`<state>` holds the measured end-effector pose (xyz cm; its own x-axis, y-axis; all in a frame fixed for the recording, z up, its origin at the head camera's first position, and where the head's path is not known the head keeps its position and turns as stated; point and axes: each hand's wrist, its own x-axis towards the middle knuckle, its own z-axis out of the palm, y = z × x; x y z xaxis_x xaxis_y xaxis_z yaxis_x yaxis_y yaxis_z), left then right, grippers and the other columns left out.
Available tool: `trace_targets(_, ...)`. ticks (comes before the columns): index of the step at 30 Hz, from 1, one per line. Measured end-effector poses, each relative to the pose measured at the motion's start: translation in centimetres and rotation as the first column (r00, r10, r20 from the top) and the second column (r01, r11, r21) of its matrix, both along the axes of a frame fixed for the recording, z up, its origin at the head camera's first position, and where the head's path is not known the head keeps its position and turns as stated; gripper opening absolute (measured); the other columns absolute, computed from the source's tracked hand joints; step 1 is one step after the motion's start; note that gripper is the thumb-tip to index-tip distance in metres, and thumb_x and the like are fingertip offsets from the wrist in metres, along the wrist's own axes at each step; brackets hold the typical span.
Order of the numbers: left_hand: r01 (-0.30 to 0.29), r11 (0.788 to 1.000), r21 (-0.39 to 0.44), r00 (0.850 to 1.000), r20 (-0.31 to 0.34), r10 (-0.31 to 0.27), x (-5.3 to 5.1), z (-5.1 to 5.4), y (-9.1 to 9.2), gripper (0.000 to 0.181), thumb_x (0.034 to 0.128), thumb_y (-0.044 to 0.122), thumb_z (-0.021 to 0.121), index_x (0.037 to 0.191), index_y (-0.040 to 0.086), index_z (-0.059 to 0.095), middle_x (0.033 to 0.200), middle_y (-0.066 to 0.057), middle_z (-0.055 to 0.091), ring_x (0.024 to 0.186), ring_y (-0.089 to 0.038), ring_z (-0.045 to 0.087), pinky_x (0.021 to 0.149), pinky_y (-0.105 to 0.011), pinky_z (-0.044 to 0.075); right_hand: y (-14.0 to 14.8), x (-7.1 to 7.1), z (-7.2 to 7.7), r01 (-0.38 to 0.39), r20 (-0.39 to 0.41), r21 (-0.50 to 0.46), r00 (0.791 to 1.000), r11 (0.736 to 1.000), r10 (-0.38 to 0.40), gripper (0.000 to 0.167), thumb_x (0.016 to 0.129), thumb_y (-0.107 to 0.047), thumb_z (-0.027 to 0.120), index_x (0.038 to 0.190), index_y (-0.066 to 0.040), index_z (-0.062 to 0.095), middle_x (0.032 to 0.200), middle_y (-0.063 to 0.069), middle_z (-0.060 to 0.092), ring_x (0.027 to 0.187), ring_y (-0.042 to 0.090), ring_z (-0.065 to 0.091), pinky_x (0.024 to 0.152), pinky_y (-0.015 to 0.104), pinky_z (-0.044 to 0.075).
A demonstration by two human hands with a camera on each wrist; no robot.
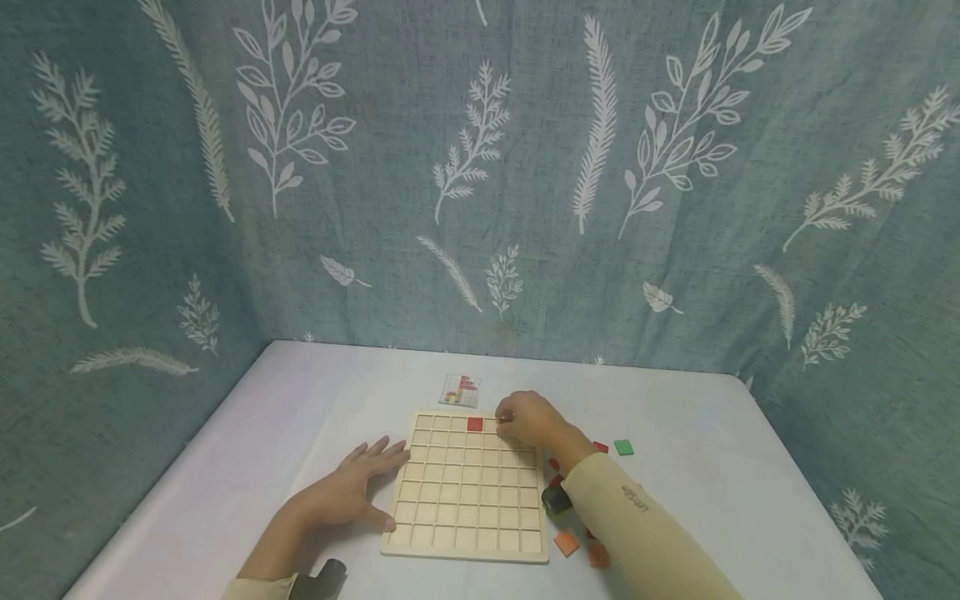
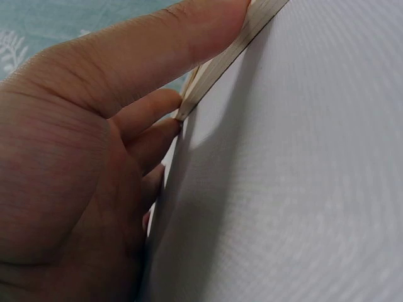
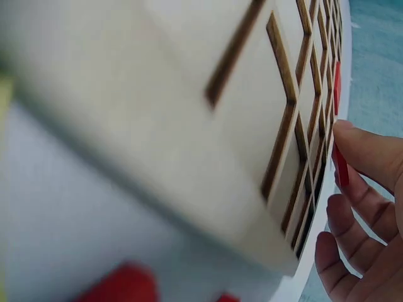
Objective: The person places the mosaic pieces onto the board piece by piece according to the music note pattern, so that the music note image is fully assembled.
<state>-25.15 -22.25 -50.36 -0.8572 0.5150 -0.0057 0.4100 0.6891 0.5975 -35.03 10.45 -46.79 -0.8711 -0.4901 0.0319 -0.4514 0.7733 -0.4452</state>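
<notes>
A pale wooden grid board (image 1: 470, 492) lies flat on the white table. One red square tile (image 1: 475, 424) sits in a cell of its far row. My right hand (image 1: 531, 418) is over the far right part of the board, and in the right wrist view its thumb and index finger pinch a second red tile (image 3: 340, 166) at the grid. My left hand (image 1: 347, 487) lies along the board's left edge, fingers spread, with thumb and fingertips touching the rim (image 2: 217, 70). The cells under the right hand are partly hidden.
Behind the board lies a small printed pattern card (image 1: 460, 390). To the right are loose tiles: a green one (image 1: 624, 447), an orange one (image 1: 566, 543), another orange one (image 1: 597, 554) and several red ones, partly hidden by the right forearm. A patterned curtain (image 1: 480, 208) hangs behind the table.
</notes>
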Motion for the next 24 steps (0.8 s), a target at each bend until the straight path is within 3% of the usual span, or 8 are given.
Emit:
trace_targets(5, 0.015, 1.000, -0.005, 1.000, -0.002, -0.015, -0.2, -0.3, -0.2, 0.112, 0.0552, 0.059, 0.081, 0.148, 0.009, 0.042, 0.156, -0.011, 0.030, 0.146, -0.036, 0.010, 0.116, -0.056, -0.001, -1.0, 0.0, 0.0, -0.035, 0.004, -0.007, 0.999, 0.999, 0.035, 0.012, 0.085, -0.019, 0.075, 0.095, -0.013, 0.073, 0.093, -0.003, 0.068, 0.096, 0.020, 0.065, 0.087, 0.035, 0.054)
trace_targets(8, -0.007, 1.000, -0.005, 1.000, 0.009, 0.007, -0.2, -0.2, -0.2, 0.112, 0.0542, 0.059, 0.082, 0.148, 0.010, 0.043, 0.156, -0.010, 0.030, 0.146, -0.035, 0.010, 0.116, -0.056, -0.002, -1.5, 0.0, 0.0, -0.052, 0.009, -0.006, 0.999, 0.999, 0.052, 0.012, 0.087, -0.021, 0.073, 0.096, -0.013, 0.073, 0.094, -0.003, 0.069, 0.097, 0.020, 0.065, 0.088, 0.036, 0.053)
trace_targets(13, -0.040, 0.999, -0.009, 0.999, 0.028, 0.040, -0.2, 0.2, 0.2, 0.113, 0.0525, 0.058, 0.082, 0.148, 0.012, 0.043, 0.157, -0.008, 0.029, 0.147, -0.034, 0.009, 0.116, -0.056, -0.003, -1.3, -0.1, 0.1, -0.038, 0.003, 0.003, 0.999, 0.999, 0.038, 0.016, 0.087, -0.023, 0.074, 0.098, -0.012, 0.073, 0.095, -0.003, 0.069, 0.097, 0.019, 0.065, 0.087, 0.035, 0.053)
trace_targets(24, -0.036, 0.999, -0.006, 0.999, 0.030, 0.036, 0.0, 0.1, 0.1, 0.113, 0.0526, 0.057, 0.083, 0.147, 0.011, 0.044, 0.156, -0.009, 0.030, 0.147, -0.035, 0.009, 0.116, -0.055, -0.002, -0.5, 0.0, -0.3, -0.018, 0.028, 0.016, 0.999, 1.000, 0.018, 0.016, 0.087, -0.016, 0.072, 0.103, -0.010, 0.074, 0.099, -0.001, 0.071, 0.101, 0.021, 0.064, 0.089, 0.035, 0.053)
